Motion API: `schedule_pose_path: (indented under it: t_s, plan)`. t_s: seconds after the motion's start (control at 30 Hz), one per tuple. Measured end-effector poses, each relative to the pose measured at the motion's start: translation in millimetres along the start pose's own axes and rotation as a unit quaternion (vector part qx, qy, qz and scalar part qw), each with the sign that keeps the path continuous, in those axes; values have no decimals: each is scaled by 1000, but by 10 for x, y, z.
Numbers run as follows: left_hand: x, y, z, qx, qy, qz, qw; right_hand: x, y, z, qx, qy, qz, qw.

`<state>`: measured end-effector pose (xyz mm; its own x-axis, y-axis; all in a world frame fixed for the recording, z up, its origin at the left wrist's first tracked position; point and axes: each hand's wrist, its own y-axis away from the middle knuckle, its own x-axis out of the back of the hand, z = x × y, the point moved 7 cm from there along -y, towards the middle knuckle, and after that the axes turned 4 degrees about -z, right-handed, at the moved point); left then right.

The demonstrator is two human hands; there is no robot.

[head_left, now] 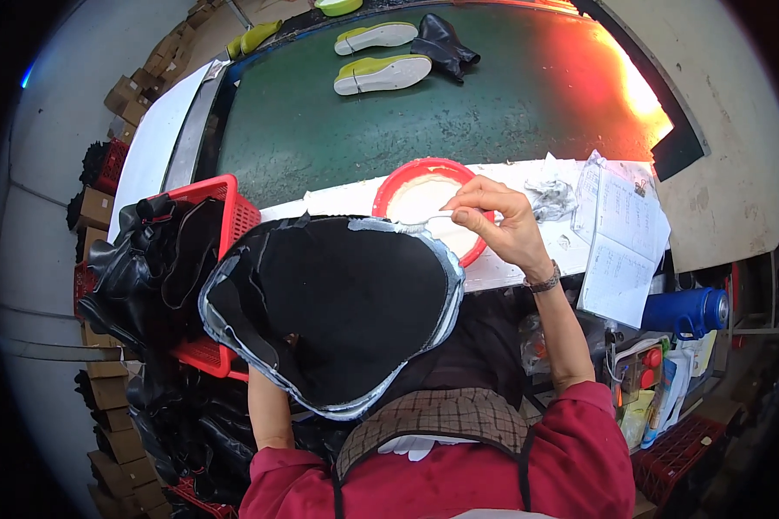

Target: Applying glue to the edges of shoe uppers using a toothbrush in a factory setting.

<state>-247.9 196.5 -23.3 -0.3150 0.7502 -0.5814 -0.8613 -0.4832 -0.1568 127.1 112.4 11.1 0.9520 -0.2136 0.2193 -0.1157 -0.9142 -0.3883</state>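
A large black boot upper (355, 294), its rim coated with whitish paste, fills the space before me. My left forearm rises beneath it; just a sliver of my left hand (291, 339) shows through the upper, and its fingers are hidden. My right hand (498, 214) is closed in a pinch on a small brush (433, 218) with a pale handle. The bristles touch the far edge of the upper. Behind my right fingers sits a red bowl (389, 184) of creamy white paste.
At left, a red basket (232, 216) holds several black boot uppers. An open notebook (619, 229) and crumpled plastic (550, 199) lie right of the bowl. Yellow-green shoes (385, 73) and a black boot (441, 48) rest on the green belt (294, 121). A blue flask (684, 311) is at right.
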Motion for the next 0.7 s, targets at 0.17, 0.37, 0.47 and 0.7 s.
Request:
schedule_pose_path:
  t_s: [0.17,0.37,0.47,0.7]
  plan:
    - [77,-129,59,10,-10,0,1000,167,137,218,-15,29,-10,999]
    - [40,-345,53,19,-27,-5,999,185,108,350,-3,468,-9,884]
    - [-38,-468,31,14,-43,-2,999,83,77,292,46,557,-37,828]
    - [-78,-540,-7,17,-60,-1,998,532,97,-68,-24,362,80,928]
